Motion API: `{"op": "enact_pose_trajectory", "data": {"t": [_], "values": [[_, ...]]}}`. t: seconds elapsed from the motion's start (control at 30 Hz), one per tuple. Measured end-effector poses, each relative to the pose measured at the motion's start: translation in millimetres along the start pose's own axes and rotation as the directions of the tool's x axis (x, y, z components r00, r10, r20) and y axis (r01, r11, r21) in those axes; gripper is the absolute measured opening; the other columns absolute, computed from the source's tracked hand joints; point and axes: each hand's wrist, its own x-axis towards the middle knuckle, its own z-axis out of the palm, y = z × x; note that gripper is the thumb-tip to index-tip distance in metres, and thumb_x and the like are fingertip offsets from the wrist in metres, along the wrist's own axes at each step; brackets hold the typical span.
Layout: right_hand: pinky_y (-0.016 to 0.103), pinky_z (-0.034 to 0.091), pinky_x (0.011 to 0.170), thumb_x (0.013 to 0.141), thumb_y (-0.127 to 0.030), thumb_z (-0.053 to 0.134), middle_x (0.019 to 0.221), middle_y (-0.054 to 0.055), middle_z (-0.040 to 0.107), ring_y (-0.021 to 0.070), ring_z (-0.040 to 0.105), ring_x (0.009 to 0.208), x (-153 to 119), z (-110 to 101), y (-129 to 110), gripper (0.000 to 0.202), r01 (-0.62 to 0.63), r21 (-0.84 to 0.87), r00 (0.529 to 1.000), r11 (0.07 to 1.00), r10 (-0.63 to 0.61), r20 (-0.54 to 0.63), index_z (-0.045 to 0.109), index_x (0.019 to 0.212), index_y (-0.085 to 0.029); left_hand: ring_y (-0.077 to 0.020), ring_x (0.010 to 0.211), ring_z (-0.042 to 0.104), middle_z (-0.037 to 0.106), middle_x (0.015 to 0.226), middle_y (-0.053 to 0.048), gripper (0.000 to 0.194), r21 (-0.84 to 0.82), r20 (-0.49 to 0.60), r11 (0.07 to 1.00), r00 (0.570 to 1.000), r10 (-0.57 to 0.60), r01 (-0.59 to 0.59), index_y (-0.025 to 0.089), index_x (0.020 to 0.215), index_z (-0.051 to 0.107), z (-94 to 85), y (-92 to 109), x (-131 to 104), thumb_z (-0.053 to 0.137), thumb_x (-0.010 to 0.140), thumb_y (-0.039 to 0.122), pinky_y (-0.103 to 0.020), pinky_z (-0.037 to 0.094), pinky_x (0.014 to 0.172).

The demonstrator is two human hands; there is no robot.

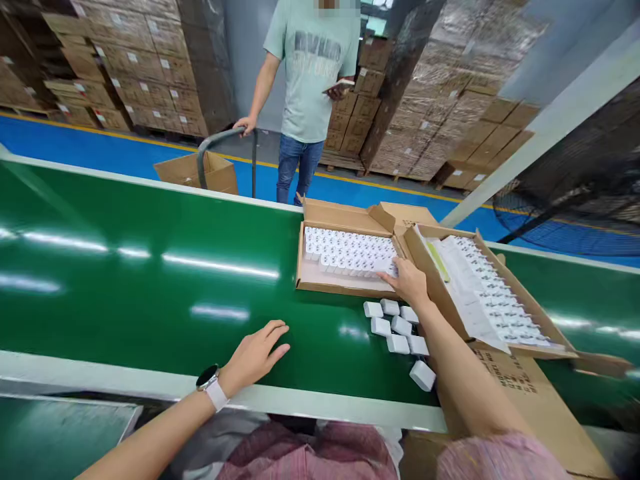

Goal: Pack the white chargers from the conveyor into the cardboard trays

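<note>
My right hand was at the box, centre-right, likely squaring the rows; pinch unclear. Left hand lay spread on the surface, likely bracing.

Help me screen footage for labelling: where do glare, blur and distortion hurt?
Head view: lamp glare streaks the green belt; the fan looks dark and soft; shapes stretch toward the edges; left hand and right hand look clear; marks on the white blocks too small to read.
</note>
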Motion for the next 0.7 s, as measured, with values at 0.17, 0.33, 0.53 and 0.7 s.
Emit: {"op": "enact_pose_trajectory", "data": {"t": [0.17,0.33,0.53,0.7], "values": [[0.029,0.040,0.064,0.101,-0.070,0.041,0.097,0.016,0.073,0.0299,0.067,0.095,11.0,-5.2,2.8,0.054,0.114,0.016,0.990,0.993,-0.115,0.078,0.062,0.101,-0.020,-0.0247,0.112,0.071,0.061,0.142,-0.009,0.044,0.013,-0.009,0.999,0.999,0.031,-0.031,0.025,0.140,0.057,5.3,-0.1,1.4,0.031,0.110,0.046,-0.036,0.061,0.089],[0.030,0.044,0.070,0.101,-0.063,0.048,0.101,0.016,0.073,0.0296,0.067,0.095,21.0,-3.5,-1.7,0.044,0.204,0.050,0.953,0.978,-0.210,0.216,0.059,0.098,-0.021,-0.0259,0.114,0.070,0.061,0.142,-0.010,0.041,0.060,-0.001,0.997,0.999,0.048,-0.048,0.024,0.138,0.058,5.4,0.5,0.6,0.035,0.109,0.042,-0.037,0.061,0.090],[0.033,0.049,0.076,0.100,-0.057,0.055,0.106,0.015,0.071,0.0292,0.068,0.096,23.8,-4.3,-6.0,0.035,0.235,0.101,0.888,0.967,-0.256,0.382,0.059,0.099,-0.022,-0.0257,0.115,0.070,0.061,0.143,-0.010,0.041,0.083,-0.011,0.995,0.998,0.054,-0.053,0.024,0.140,0.056,3.2,-1.7,1.7,0.035,0.109,0.041,-0.037,0.061,0.091],[0.034,0.051,0.081,0.094,-0.052,0.067,0.118,0.017,0.068,0.0309,0.067,0.106,25.9,-9.8,-4.4,0.034,0.213,0.140,0.843,0.967,-0.255,0.473,0.064,0.109,-0.021,-0.0258,0.117,0.069,0.061,0.143,-0.010,0.042,0.094,-0.023,0.994,0.998,0.061,-0.059,0.024,0.140,0.056,1.1,-3.7,3.1,0.034,0.109,0.041,-0.037,0.060,0.092]]}}
